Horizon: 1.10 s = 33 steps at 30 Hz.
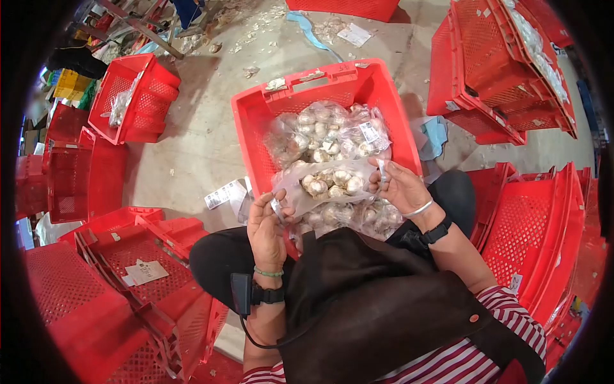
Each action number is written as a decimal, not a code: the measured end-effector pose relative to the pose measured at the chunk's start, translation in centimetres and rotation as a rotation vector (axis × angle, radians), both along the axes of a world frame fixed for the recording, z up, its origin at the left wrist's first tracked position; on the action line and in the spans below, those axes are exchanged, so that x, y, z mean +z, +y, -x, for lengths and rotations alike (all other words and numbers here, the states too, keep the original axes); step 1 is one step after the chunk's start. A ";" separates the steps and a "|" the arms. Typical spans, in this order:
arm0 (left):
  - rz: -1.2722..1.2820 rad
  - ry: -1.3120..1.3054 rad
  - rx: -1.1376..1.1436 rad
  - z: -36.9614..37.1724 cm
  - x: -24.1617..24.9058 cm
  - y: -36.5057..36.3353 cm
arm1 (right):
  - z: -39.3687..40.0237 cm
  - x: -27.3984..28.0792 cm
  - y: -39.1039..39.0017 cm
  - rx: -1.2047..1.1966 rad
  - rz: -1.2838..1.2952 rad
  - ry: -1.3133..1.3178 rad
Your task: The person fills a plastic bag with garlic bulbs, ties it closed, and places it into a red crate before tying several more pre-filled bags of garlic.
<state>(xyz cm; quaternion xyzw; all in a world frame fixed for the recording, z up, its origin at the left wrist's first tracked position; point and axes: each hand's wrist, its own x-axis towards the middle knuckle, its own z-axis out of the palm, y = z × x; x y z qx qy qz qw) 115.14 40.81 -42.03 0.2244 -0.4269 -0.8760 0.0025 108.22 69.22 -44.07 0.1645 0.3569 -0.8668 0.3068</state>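
Observation:
A clear plastic bag of garlic bulbs (pixel 336 182) is stretched between my two hands, its mouth spread wide. My left hand (pixel 266 221) pinches the bag's left edge, and my right hand (pixel 403 185) grips its right edge. White strips show at the fingers of both hands. Just below lies a large red crate (pixel 256 137), holding several more clear bags of garlic (pixel 320 125). One bag at the crate's right side bears a white label (pixel 369 132).
Stacked red crates stand at the left (pixel 105 173), lower left (pixel 83 313) and right (pixel 531 237). Another stack (pixel 495 70) is at the upper right. A printed label sheet (pixel 224 194) and a blue plastic piece (pixel 435 136) lie beside the middle crate. Garlic skins litter the floor (pixel 192 115).

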 end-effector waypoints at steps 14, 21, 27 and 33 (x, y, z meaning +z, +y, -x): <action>-0.129 -0.288 -0.246 0.9 -1.7 5.3 | -2.4 -0.7 -4.9 0.294 -0.207 0.328; -0.107 -0.262 -0.425 0.8 -3.4 6.1 | -3.4 0.6 -8.2 0.413 -1.118 1.031; -0.393 -0.263 -0.027 0.5 -6.6 3.7 | -2.7 -5.0 -4.3 0.173 -1.161 1.140; -0.573 -0.375 0.356 2.0 -9.2 2.1 | -1.8 -7.0 -1.3 -0.099 0.229 -0.155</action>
